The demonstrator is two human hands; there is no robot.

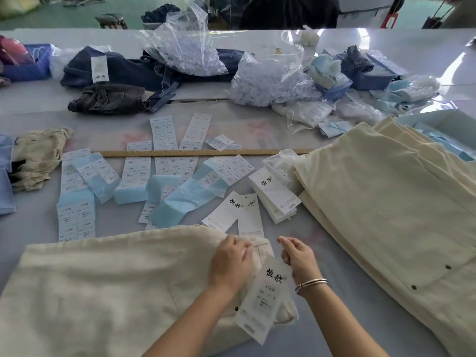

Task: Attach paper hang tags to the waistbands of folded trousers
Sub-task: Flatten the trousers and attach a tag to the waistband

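Hang tag (265,297) between hands | left (230,261) grips trousers (103,279) waistband | right (298,256) pinching, object unclear

Both forearms reach forward, close together; left hand (230,261) palm-down, fingers curled at their tips; right hand (298,256) raised slightly, fingers curled inward, pinching; bangles on right wrist.

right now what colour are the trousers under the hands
Cream trousers, clearest in the head view.
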